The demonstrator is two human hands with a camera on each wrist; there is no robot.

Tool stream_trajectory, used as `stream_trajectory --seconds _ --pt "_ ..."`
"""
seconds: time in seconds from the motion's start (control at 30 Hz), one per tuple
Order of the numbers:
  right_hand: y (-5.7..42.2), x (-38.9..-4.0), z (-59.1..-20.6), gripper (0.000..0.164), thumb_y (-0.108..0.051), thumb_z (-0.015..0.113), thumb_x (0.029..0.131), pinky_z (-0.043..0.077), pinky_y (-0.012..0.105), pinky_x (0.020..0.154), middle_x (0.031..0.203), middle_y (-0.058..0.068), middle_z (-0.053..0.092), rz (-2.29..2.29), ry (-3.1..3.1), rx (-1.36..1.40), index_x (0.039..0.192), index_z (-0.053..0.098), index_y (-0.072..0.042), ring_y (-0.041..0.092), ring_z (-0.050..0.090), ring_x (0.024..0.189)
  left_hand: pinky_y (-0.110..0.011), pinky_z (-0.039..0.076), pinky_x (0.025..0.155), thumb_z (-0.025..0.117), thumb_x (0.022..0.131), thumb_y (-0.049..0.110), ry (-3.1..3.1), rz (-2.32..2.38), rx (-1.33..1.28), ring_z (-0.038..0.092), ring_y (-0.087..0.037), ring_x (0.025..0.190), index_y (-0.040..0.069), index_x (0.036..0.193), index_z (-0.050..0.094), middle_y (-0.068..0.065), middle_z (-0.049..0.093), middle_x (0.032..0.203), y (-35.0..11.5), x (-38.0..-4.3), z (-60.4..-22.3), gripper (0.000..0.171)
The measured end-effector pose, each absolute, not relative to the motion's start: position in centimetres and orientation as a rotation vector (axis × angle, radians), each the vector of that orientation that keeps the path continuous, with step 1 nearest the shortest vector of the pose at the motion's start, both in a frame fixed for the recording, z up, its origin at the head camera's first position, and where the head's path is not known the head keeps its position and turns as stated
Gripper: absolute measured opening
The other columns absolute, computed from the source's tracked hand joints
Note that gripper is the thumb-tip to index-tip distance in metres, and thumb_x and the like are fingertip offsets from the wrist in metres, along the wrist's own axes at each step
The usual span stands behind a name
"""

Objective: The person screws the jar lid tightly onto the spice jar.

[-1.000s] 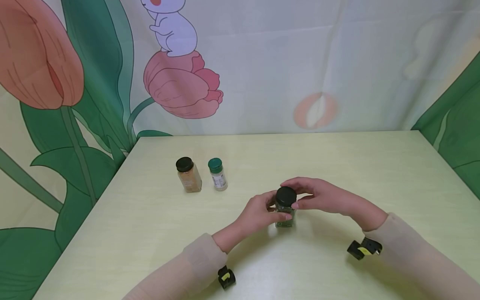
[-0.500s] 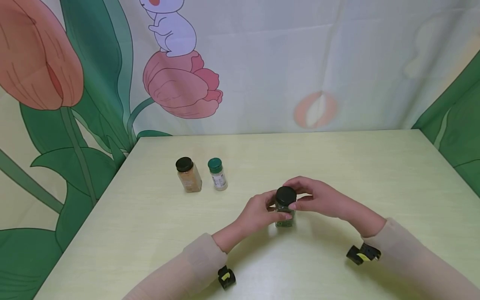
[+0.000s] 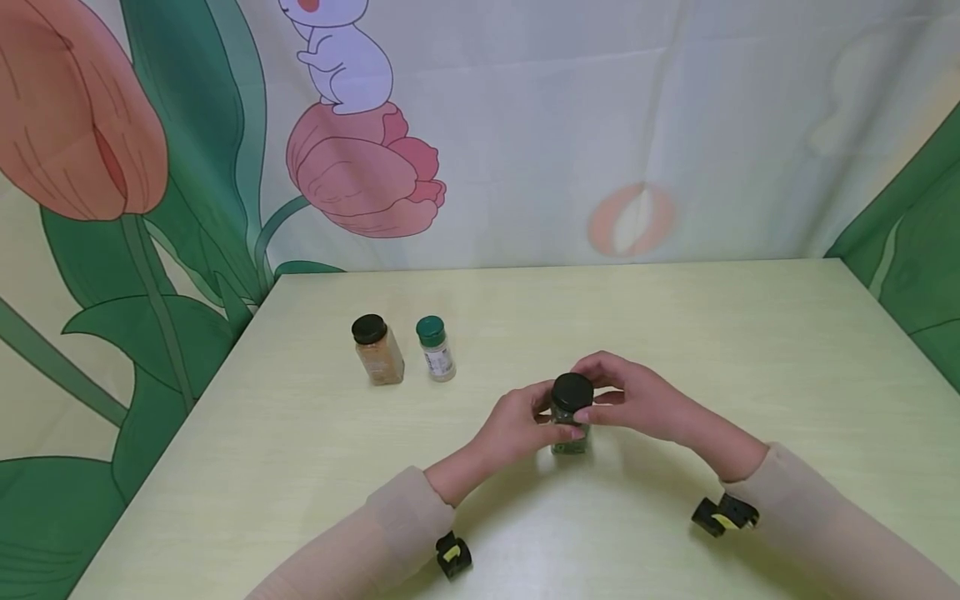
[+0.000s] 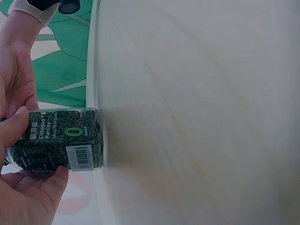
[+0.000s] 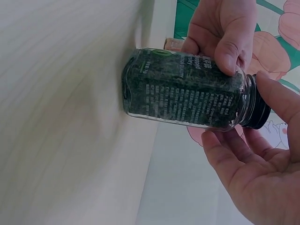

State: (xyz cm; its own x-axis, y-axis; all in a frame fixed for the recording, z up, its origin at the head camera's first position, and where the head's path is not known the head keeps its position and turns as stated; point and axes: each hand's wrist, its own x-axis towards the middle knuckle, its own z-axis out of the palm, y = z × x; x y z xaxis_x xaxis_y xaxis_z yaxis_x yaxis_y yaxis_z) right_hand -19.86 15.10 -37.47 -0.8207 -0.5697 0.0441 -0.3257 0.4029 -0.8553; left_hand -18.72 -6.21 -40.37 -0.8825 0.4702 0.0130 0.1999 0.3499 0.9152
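A clear glass jar of chopped parsley [image 3: 570,447] stands upright on the table, its label facing the left wrist view. My left hand [image 3: 517,425] grips the jar's body, thumb across the near side and fingers behind. On top sits a black lid [image 3: 572,392], which my right hand [image 3: 633,398] holds with its thumb at the front and its fingers at the far side. In the right wrist view the lid [image 5: 258,110] is on the jar's neck, with the right thumb against it. Part of the jar is hidden by the left thumb and fingers.
To the far left on the pale table [image 3: 300,467] stand a black-capped jar of tan powder [image 3: 380,358] and a smaller green-capped shaker [image 3: 438,354]. A printed curtain [image 3: 525,167] hangs behind the table's back edge.
My right hand has turned around the lid, its thumb sliding leftward across the front. The right wrist has dropped slightly toward me. The left hand and jar body have stayed put.
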Motion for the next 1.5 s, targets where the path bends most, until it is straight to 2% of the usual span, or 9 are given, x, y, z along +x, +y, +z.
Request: stream_trajectory --seconds 0.13,0.3,0.43,0.53,0.7,0.8,0.9,1.17,1.5 --pt "15.0 -19.8 -37.6 0.042 -0.011 0.075 0.093 0.057 0.047 0.103 0.124 0.02 0.066 -1.378 2.429 -0.776 0.128 0.055 0.003 0.036 0.062 0.121 -0.036 0.058 0.104 0.078 0.09 0.012 2.354 1.553 0.598 0.066 -0.028 0.122 0.002 0.133 0.063 -0.016 0.071 0.13 -6.2 -18.7 -40.3 0.047" --pt "15.0 -19.9 -37.5 0.046 -0.012 0.075 0.093 0.057 0.045 0.103 0.126 0.021 0.065 -1.37 2.415 -0.774 0.129 0.052 0.004 0.037 0.061 0.123 -0.036 0.057 0.105 0.078 0.091 0.012 2.352 1.556 0.598 0.066 -0.028 0.122 0.002 0.133 0.064 -0.016 0.071 0.13 -6.2 -18.7 -40.4 0.046" --pt "15.4 -20.3 -37.2 0.058 -0.015 0.075 0.094 0.055 0.042 0.105 0.133 0.024 0.061 -1.348 2.325 -0.81 0.14 0.045 0.005 0.04 0.058 0.129 -0.037 0.057 0.105 0.078 0.09 0.013 2.356 1.552 0.594 0.066 -0.027 0.121 0.003 0.132 0.064 -0.015 0.071 0.129 -6.2 -18.7 -40.4 0.045" --pt "16.0 -20.9 -36.9 0.063 -0.014 0.072 0.096 0.054 0.044 0.108 0.137 0.027 0.059 -1.315 2.241 -0.855 0.147 0.039 0.004 0.044 0.055 0.133 -0.037 0.057 0.105 0.079 0.09 0.013 2.366 1.546 0.6 0.067 -0.028 0.121 0.003 0.131 0.064 -0.015 0.071 0.128 -6.2 -18.7 -40.4 0.045" --pt "16.5 -21.5 -36.5 0.06 -0.012 0.067 0.099 0.051 0.052 0.111 0.14 0.027 0.058 -1.253 2.196 -0.894 0.15 0.038 0.003 0.046 0.053 0.134 -0.038 0.057 0.105 0.079 0.09 0.014 2.371 1.538 0.613 0.066 -0.029 0.123 0.002 0.129 0.065 -0.015 0.071 0.128 -6.2 -18.7 -40.3 0.043" --pt "16.6 -21.6 -36.3 0.059 -0.013 0.066 0.1 0.05 0.052 0.111 0.14 0.027 0.058 -1.245 2.186 -0.902 0.15 0.04 0.002 0.046 0.053 0.135 -0.038 0.057 0.105 0.079 0.091 0.014 2.368 1.538 0.618 0.066 -0.029 0.123 0.001 0.129 0.065 -0.016 0.071 0.128 -6.2 -18.7 -40.3 0.042" --pt "16.7 -21.7 -36.2 0.06 -0.014 0.067 0.1 0.051 0.048 0.111 0.142 0.027 0.057 -1.24 2.178 -0.902 0.151 0.04 0.004 0.046 0.053 0.135 -0.037 0.058 0.104 0.079 0.09 0.014 2.371 1.537 0.619 0.067 -0.029 0.122 0.001 0.129 0.065 -0.016 0.072 0.127 -6.2 -18.7 -40.3 0.043" --pt "16.8 -22.0 -36.2 0.06 -0.015 0.067 0.099 0.052 0.019 0.1 0.145 0.028 0.056 -1.219 2.173 -0.905 0.15 0.043 0.005 0.045 0.055 0.134 -0.04 0.057 0.106 0.079 0.09 0.014 2.362 1.54 0.604 0.066 -0.029 0.124 0.001 0.133 0.064 -0.016 0.07 0.131 -6.3 -18.6 -40.4 0.048" --pt "16.5 -21.7 -36.3 0.053 -0.014 0.069 0.098 0.055 0.02 0.098 0.138 0.028 0.061 -1.257 2.196 -0.924 0.144 0.05 0.005 0.035 0.062 0.126 -0.04 0.056 0.106 0.079 0.09 0.014 2.366 1.539 0.608 0.065 -0.029 0.126 0.001 0.136 0.062 -0.016 0.07 0.133 -6.3 -18.6 -40.3 0.051"
